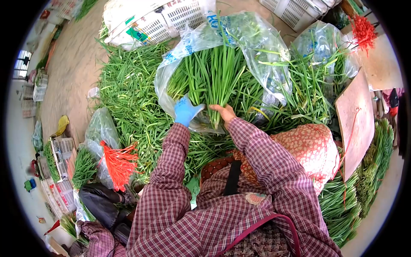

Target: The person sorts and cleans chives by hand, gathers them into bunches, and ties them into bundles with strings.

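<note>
Both my arms reach forward to a bunch of long green leafy stalks (218,73) lying in an open clear plastic bag (269,64) with blue print. My left hand (187,110), in a blue glove, is at the left of the bunch's lower end, its thumb pointing toward the stalks and apart from the fingers. My bare right hand (224,113) is closed around the right side of the stalks near their base, its thumb on top. More green stalks lie inside the bag around the bunch.
Loose greens (132,85) cover the floor around the bag. White crates (180,17) stand beyond it. Red ties (119,165) hang at the left, a board (355,124) leans at the right near stacked bundles (342,210), and another person's dark-clothed leg (100,203) shows lower left.
</note>
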Demonstrator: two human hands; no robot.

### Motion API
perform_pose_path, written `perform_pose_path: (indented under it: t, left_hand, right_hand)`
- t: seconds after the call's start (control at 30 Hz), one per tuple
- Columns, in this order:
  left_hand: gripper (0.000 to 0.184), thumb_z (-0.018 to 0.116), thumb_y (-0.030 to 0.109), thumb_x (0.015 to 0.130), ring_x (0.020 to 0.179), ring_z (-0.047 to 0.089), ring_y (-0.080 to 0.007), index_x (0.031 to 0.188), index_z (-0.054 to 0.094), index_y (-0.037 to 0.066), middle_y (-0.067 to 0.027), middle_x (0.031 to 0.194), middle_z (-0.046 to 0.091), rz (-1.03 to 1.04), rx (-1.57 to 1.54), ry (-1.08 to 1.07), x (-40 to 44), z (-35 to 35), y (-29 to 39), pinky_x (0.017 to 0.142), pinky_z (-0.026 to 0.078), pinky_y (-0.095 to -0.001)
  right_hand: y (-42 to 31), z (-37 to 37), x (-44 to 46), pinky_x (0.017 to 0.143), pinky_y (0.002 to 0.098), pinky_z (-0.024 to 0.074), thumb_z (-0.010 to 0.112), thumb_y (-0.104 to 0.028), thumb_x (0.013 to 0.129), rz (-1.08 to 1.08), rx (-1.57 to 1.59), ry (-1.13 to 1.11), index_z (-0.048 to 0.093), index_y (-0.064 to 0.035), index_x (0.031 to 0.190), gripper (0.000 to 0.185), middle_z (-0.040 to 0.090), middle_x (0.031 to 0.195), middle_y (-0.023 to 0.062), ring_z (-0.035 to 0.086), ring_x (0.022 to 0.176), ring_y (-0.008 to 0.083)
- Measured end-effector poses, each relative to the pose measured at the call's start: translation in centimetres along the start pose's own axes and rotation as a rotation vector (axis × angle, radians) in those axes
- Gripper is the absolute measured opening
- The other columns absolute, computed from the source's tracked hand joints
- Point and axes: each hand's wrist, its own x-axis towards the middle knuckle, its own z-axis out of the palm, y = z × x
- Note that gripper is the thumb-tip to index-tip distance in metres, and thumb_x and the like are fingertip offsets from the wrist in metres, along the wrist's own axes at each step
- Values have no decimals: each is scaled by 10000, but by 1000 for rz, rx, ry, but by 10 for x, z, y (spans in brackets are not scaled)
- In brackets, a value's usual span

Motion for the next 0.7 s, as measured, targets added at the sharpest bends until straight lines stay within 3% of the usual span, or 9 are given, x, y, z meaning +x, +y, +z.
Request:
perform_pose_path:
  t: [0.13,0.17,0.2,0.3,0.4,0.43,0.5,0.57,0.7]
  left_hand:
    - [638,650,412,758,1047,587,-361,1215,539,-18,-250,1157,588,-58,-305,120,-2,17,2,889,456,-422]
    - [444,608,287,814,936,607,-301,1126,574,-28,-207,1071,616,-3,-423,119,-7,21,1,812,475,-387]
    - [444,608,287,814,936,607,-301,1126,574,-28,-207,1071,616,2,-422,116,-11,21,0,812,475,-387]
    - [284,533,134,851,738,490,-134,1076,566,-37,-73,895,566,54,-845,-9,-28,14,-3,672,431,-264]
    - [298,508,140,861,731,503,-146,1102,551,-30,-76,877,562,156,-928,7,-46,19,0,672,440,-274]
    - [340,480,140,861,755,533,-168,1153,514,-30,-102,895,574,-41,-644,-120,-49,13,12,700,465,-301]
    - [402,501,162,847,841,610,-297,1175,475,-69,-225,958,602,165,-311,10,-64,27,21,731,498,-402]
    - [462,556,187,815,866,616,-397,1160,463,-105,-271,929,618,246,-63,65,-71,30,34,736,496,-470]
    - [644,607,254,787,773,630,-382,1253,374,-124,-246,843,629,448,20,1,-74,28,41,692,500,-466]
  right_hand:
    - [-23,12,-29,1127,447,209,763,-338,706,69,25,105,34,82,1450,1124,202,1477,283,242,1372,354]
    - [-24,12,-30,1130,455,199,760,-342,709,53,41,103,24,81,1450,1127,186,1486,277,236,1372,361]
    - [-22,10,-29,1133,462,188,758,-347,713,38,57,100,14,80,1450,1131,171,1494,271,230,1373,368]
    - [-27,9,-33,1134,522,138,748,-467,716,90,76,50,-29,34,1462,1189,92,1514,269,158,1398,375]
    - [-33,13,-41,1131,525,185,711,-603,700,137,95,46,32,31,1465,1203,119,1513,261,190,1393,368]
    - [-37,12,-48,1130,527,187,715,-633,671,117,75,-26,53,31,1463,1227,126,1511,258,189,1393,364]
    - [-24,8,-33,1127,515,215,728,-708,586,21,38,-181,106,33,1455,1301,201,1490,255,240,1372,362]
    - [-25,0,-34,1123,505,235,730,-711,579,-20,-87,-155,108,40,1453,1309,250,1466,261,278,1353,365]
    - [-16,-16,-19,1097,467,304,797,-603,564,-83,-193,-109,141,102,1425,1292,365,1393,285,387,1285,363]
